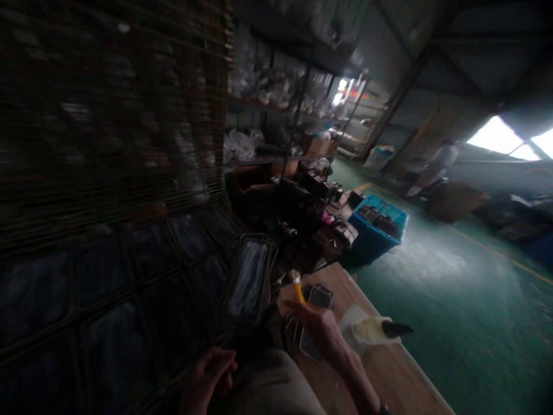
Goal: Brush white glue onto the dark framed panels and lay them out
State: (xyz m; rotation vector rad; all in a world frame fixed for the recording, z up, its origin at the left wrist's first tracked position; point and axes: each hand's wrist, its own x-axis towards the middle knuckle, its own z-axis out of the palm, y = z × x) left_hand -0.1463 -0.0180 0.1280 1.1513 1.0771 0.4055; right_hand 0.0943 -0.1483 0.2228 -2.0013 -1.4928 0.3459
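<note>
Between the raised fingers of the right hand (317, 325) stands an orange-handled tool (297, 288), gripped at its lower end with its pale tip pointing up and away from the palm. Just beyond and beneath this hand, small dark rectangular parts (319, 297) lie on the wooden table (389, 369). Beside the wrist, on the outer side, rests a cream bottle with a black nozzle (380, 329). Lower down, the left hand (209, 374) sits with fingers curled; whether it holds anything cannot be told in the dim light.

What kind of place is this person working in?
Probably a warehouse or small workshop: metal shelves stacked with plastic-wrapped goods, a blue crate on a green concrete floor, and a wooden workbench.
</note>
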